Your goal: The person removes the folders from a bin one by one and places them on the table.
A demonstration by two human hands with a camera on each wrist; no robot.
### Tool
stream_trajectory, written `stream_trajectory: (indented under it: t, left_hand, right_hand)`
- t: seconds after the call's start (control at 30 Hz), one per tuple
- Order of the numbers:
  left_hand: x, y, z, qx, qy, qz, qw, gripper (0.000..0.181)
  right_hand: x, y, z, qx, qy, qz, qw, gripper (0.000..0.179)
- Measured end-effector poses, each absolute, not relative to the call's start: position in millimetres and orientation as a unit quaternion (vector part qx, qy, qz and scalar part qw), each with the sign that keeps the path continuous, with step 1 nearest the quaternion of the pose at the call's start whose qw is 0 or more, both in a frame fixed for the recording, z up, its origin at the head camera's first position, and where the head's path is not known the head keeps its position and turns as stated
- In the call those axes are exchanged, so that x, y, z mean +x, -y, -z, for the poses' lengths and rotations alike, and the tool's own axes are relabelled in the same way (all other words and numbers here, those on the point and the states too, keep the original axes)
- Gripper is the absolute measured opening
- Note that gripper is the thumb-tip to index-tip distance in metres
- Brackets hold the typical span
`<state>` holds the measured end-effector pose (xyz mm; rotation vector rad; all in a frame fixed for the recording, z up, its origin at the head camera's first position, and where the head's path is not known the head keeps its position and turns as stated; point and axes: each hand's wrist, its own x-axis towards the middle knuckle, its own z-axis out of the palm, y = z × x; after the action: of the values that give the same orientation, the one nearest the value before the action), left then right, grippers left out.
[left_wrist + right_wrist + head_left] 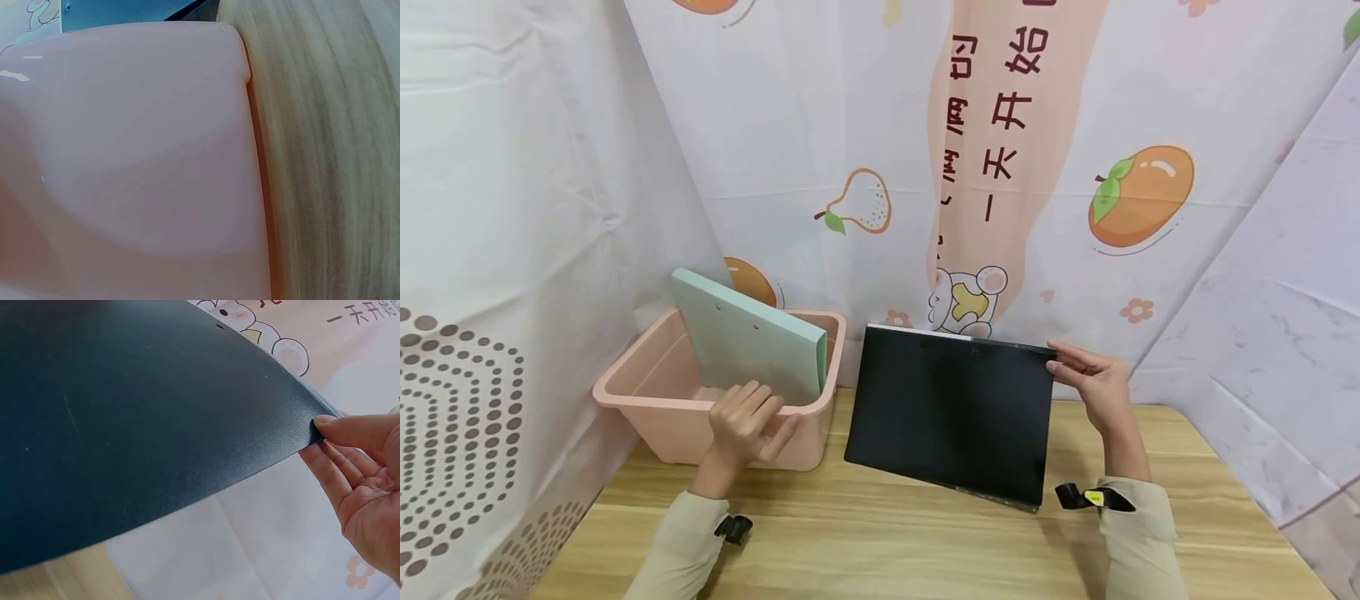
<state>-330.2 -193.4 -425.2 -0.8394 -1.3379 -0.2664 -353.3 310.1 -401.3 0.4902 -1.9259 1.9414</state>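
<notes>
My right hand [1099, 382] pinches the top right corner of a black file folder [951, 408], thumb on its face and fingers behind. The folder [156, 425] stands tilted, its broad face towards me, beside a pink plastic bin [662, 421]. On the bin's front rim my left hand [745, 423] holds on, with fingers curled over the edge and the thumb outside. A mint green file folder [752, 342] leans inside the bin, its top sticking out above the rim. In the left wrist view the bin's wall [144, 144] fills most of the picture.
The bin and the black folder are at a wood-grain table [865, 542]. A printed white curtain [760, 108] hangs close behind them, and another white sheet [527, 208] hangs at the left. Dark straps sit on both sleeves.
</notes>
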Motion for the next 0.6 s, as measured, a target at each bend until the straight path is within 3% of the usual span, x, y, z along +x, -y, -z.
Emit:
stream_trajectory:
  t: [0.6]
  left_hand:
    - [-330.5,195.0,428.1,-0.375,0.609,0.115,0.690,0.050]
  right_hand:
    - [-357.6,-304.0,409.8,0.186,0.690,-0.683,0.150,0.035]
